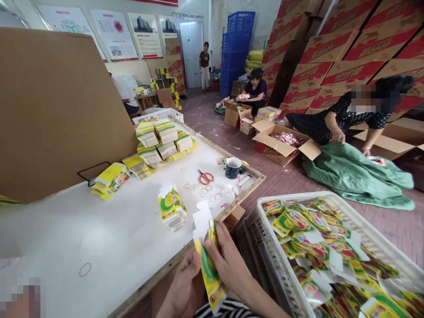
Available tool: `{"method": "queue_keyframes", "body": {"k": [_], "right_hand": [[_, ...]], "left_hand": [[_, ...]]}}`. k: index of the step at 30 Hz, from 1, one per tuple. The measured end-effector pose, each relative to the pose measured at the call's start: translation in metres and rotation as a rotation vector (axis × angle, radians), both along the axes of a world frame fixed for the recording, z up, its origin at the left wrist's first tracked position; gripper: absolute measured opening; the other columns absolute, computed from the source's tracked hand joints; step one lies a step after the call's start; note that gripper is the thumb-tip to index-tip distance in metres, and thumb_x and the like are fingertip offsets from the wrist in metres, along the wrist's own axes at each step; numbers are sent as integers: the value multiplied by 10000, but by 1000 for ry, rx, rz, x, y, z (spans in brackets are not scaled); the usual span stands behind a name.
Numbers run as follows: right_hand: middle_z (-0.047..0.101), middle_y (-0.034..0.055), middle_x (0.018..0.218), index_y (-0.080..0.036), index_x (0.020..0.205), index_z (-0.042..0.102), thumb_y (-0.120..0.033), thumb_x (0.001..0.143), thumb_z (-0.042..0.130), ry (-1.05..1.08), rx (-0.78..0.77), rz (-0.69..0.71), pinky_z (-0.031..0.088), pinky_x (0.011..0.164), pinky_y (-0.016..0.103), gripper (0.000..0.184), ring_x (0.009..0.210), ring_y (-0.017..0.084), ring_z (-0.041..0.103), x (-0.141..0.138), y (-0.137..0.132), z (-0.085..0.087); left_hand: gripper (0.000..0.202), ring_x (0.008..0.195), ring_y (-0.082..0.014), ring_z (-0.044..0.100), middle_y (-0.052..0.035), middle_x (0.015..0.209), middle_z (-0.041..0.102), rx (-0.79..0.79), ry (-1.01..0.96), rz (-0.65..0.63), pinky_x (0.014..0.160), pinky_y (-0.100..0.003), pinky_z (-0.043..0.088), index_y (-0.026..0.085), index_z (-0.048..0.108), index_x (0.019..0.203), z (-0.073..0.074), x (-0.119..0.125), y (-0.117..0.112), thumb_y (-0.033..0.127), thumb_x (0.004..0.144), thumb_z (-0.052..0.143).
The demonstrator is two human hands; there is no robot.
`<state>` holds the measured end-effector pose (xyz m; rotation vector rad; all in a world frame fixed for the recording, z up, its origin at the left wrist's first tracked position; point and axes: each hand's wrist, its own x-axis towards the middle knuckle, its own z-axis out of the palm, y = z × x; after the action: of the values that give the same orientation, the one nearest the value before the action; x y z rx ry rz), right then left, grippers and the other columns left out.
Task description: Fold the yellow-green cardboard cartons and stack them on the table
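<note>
Left of the white basket [274, 240], beside the desk [115, 238], the left hand [185, 282] curls its grip round the carton [209, 276]; the right hand [228, 260] clasps its upper part. Shaping it seems underway, next likely needing its flap folded.

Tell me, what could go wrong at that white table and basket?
The held carton, its white flaps open, could crease if the right grip squeezes too hard. The mug near the corner of the table might tip if bumped. Heaped cartons might slide out of the basket if more go on top.
</note>
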<state>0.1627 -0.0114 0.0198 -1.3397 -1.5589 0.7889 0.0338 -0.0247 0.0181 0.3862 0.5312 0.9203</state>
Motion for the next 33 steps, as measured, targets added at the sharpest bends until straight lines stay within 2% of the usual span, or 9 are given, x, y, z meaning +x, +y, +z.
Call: {"method": "queue_keyframes", "body": {"k": [5,9,12,19,21,23,26,30,33], "right_hand": [[520,92,1310,-240,1311,457,-334,925,462,23,53,59,355,1065,392,397,1250,248,441,-1,0,13],[530,104,1291,-219,1311,471,-313,919,481,-25,30,134,353,1061,400,403,1224,251,457,-1,1,25],[520,125,1294,-196,1332,450,-328,913,491,-67,0,165,321,1078,419,442,1240,267,435,-1,1,26],[602,123,1161,-184,1262,494,-301,889,524,-63,-20,176,412,986,375,392,1108,258,541,2,-1,16],[645,123,1053,-170,1125,577,-297,909,479,-66,-42,145,455,911,359,268,1013,251,589,1,-1,11],[668,112,891,-158,919,630,-314,929,428,-62,-92,98,489,794,329,255,864,236,624,0,0,5],[641,76,698,-159,728,615,-372,932,417,3,-157,29,479,670,270,354,723,203,609,-3,1,-8],[633,55,706,-156,767,615,-380,919,433,131,-180,-34,447,624,239,326,684,172,568,0,3,-20],[601,18,662,-158,695,594,-306,874,497,110,-219,25,398,563,225,251,608,140,513,6,3,-20]], "left_hand": [[343,1045,-301,620,-103,1080,684,-38,53,88,940,-419,492,222,668,1103,2,0,2,375,797,691],[216,966,-275,653,-84,988,712,-23,115,129,912,-373,504,186,715,904,3,1,6,330,748,754],[224,925,-261,666,-79,961,720,0,162,148,879,-351,515,190,711,933,3,2,8,310,749,754],[302,975,-260,646,-67,1002,716,126,332,245,875,-334,501,204,692,1006,-3,-1,13,312,734,765],[293,1004,-267,632,-70,1030,708,140,399,277,876,-340,501,189,692,985,-6,-1,15,334,738,757],[305,1000,-275,632,-78,1037,705,138,454,290,854,-348,512,173,687,965,-9,1,16,361,734,753],[354,940,-273,652,-86,1009,710,148,504,269,800,-355,533,167,661,990,-10,3,18,392,731,744],[464,875,-262,666,-88,965,717,252,588,196,750,-333,540,169,608,1033,-10,-3,19,316,644,815],[437,787,-258,678,-84,855,726,257,647,213,682,-314,541,154,587,970,-15,-9,21,321,636,813]]}}
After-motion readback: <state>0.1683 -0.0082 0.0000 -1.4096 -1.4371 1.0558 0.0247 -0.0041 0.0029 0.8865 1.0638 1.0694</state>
